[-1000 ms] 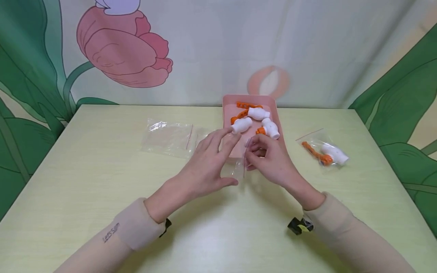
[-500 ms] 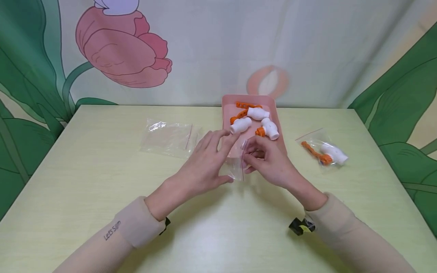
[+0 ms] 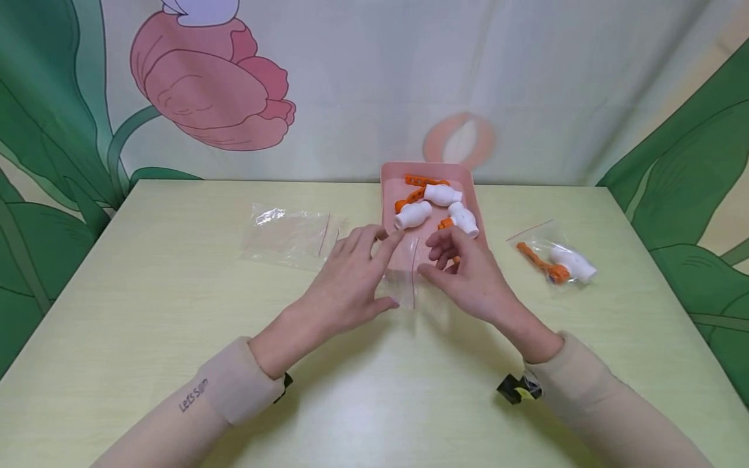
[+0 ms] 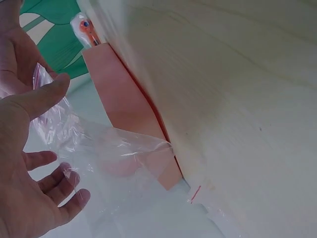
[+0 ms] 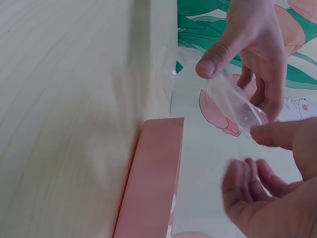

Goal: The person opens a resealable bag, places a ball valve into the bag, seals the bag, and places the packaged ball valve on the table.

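My left hand point(image 3: 345, 279) holds a clear zip bag point(image 3: 404, 281) between thumb and fingers, over the near end of a pink tray point(image 3: 384, 195). In the left wrist view the bag point(image 4: 124, 153) hangs thin and transparent. My right hand point(image 3: 471, 279) is at the bag's red-lined edge, fingers bent but apart; its thumb tip is by the rim in the right wrist view, contact unclear. White rounded pieces point(image 3: 443, 195) and orange pieces point(image 3: 426, 180) lie in the tray, partly hidden by the right hand.
Flat clear bags point(image 3: 287, 237) lie left of the tray on the pale table point(image 3: 374, 403). To its right is a bag holding an orange piece point(image 3: 541, 263) and a white piece point(image 3: 575, 265). A patterned curtain point(image 3: 351, 84) stands behind.
My right fingers have let go of the bag's edge and spread apart. The left hand has stayed nearly in place, the bag having moved slightly left.
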Demonstrator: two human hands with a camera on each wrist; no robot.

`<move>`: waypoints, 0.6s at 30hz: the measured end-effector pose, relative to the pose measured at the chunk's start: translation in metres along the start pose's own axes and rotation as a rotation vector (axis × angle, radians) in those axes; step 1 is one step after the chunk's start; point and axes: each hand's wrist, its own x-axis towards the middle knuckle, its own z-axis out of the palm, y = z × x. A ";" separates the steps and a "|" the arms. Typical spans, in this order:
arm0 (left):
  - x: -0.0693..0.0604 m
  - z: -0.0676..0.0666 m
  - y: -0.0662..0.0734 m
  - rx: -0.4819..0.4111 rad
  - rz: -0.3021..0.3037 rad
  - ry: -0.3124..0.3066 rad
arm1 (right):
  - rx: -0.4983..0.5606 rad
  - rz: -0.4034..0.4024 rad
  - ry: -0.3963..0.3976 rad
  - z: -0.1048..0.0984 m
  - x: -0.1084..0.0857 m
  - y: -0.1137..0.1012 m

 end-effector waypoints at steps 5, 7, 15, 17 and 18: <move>-0.001 -0.001 0.001 0.027 -0.030 -0.017 | 0.035 0.005 -0.009 -0.002 -0.002 -0.004; -0.001 -0.001 0.002 0.038 -0.029 -0.014 | 0.086 0.004 -0.045 -0.001 -0.002 -0.005; -0.001 -0.001 0.007 0.076 -0.004 -0.010 | 0.156 0.025 -0.135 0.002 0.002 -0.006; -0.001 -0.002 0.008 0.085 0.000 -0.006 | 0.188 0.035 -0.151 0.003 0.002 -0.006; -0.001 -0.002 0.008 0.090 0.001 -0.003 | 0.213 0.037 -0.159 0.004 0.002 -0.005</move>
